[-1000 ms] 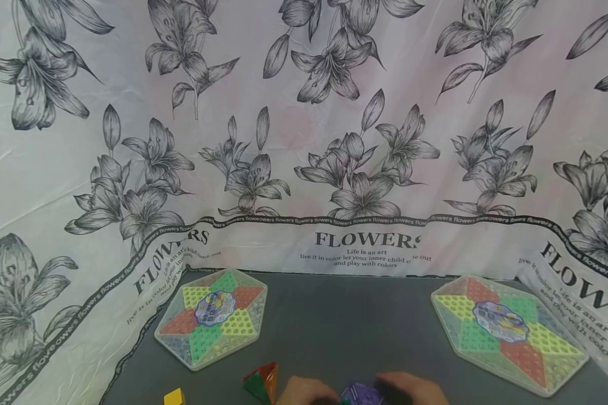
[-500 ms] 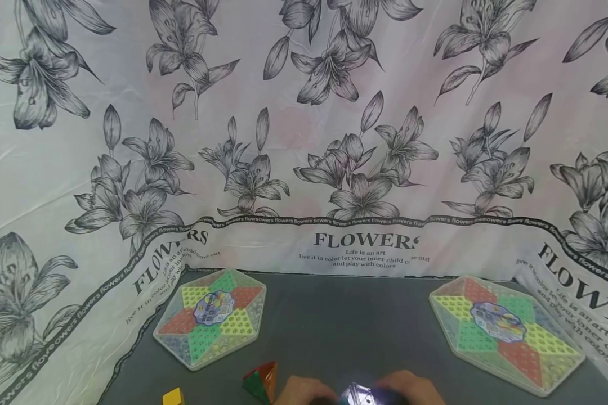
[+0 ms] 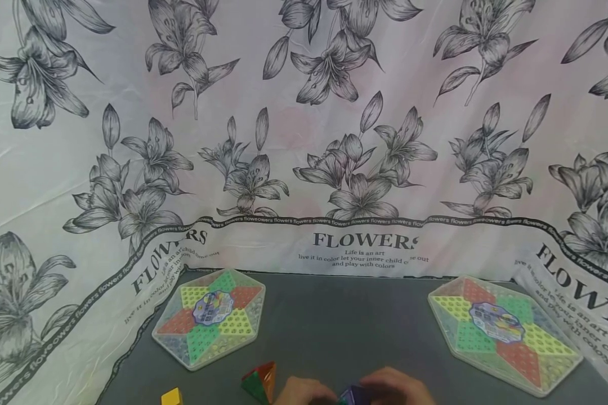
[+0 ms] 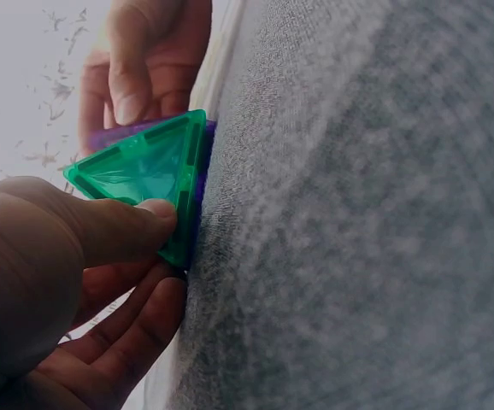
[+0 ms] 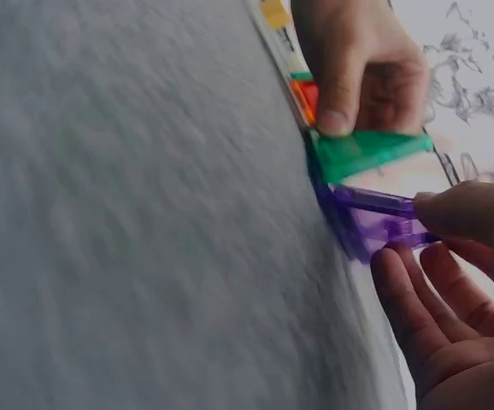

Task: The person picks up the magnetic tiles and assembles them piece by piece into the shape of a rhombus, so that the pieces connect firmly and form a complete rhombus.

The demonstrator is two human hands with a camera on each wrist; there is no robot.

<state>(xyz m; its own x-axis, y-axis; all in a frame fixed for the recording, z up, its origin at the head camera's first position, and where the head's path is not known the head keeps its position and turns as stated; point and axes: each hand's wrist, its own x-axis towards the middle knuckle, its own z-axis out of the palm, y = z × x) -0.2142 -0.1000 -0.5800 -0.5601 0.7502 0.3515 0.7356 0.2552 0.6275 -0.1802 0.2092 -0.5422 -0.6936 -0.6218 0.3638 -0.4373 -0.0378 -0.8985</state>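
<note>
My left hand (image 3: pixel 304 391) pinches a translucent green triangular magnetic tile (image 4: pixel 136 166), its thumb on the tile's face in the left wrist view. Opposite it, my right hand (image 3: pixel 400 387) grips a translucent purple magnetic tile (image 5: pixel 379 203) between thumb and fingers. More purple (image 4: pixel 202 184) shows behind the green piece, and the two colours are close together or touching; exactly how they join is hard to tell. Low in the head view, only the top of the purple piece (image 3: pixel 353 396) shows between the hands. To their left stands a pointed red-orange and green shape (image 3: pixel 260 383).
A yellow cube (image 3: pixel 171 397) sits at the lower left. Two hexagonal boards with coloured star patterns, the left board (image 3: pixel 197 344) and the right board (image 3: pixel 466 341), lie on the dark table (image 3: pixel 344 326). A floral curtain (image 3: pixel 263 247) surrounds the back and sides.
The right hand has moved slightly left toward the left hand, and the purple piece has turned. A bright glare on it half a second ago is gone. The left hand is nearly still.
</note>
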